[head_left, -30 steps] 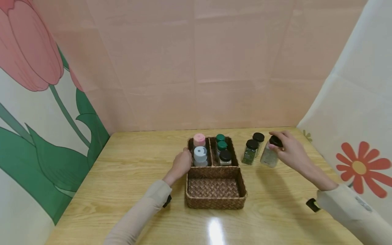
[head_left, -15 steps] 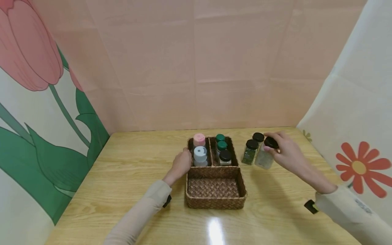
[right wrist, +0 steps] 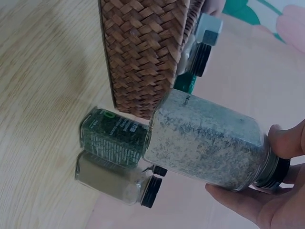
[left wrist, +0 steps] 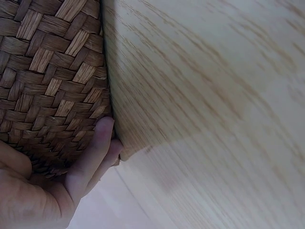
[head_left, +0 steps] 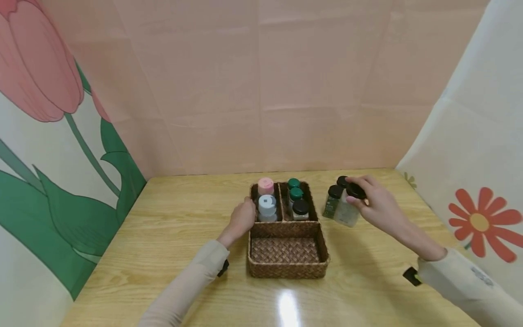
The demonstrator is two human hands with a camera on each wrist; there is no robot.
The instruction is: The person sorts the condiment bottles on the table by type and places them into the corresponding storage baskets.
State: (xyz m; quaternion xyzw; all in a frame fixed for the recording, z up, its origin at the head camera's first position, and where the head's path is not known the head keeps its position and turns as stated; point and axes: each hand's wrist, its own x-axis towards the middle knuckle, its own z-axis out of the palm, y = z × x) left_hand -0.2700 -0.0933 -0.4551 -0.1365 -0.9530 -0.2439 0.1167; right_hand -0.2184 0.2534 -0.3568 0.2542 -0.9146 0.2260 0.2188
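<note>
My right hand [head_left: 380, 202] pinches the black-lidded neck of a clear spice jar [right wrist: 209, 138] with pale, speckled contents, thumb on one side and fingers on the other. Tilted, this jar hangs right of the basket, in front of two standing black-lidded jars. One is a green-labelled spice jar [right wrist: 114, 136]; the other jar [right wrist: 112, 180] has beige contents. At the left wall of the woven basket [head_left: 288, 271], my left hand [head_left: 243, 216] grips its side. Fingers [left wrist: 93, 155] lie against the weave near the back corner in the left wrist view.
The basket's back left compartment holds a pink-capped bottle [head_left: 265, 187] and a white-capped bottle [head_left: 267, 206]. Its back right compartment holds two green-capped jars and a black-lidded jar [head_left: 300, 209]. Bare weave shows in the front compartment. A pink backdrop [head_left: 261, 91] rises behind the table.
My right hand has moved left with the spice jar, bringing it in front of the two standing jars. The left hand and basket have stayed in place.
</note>
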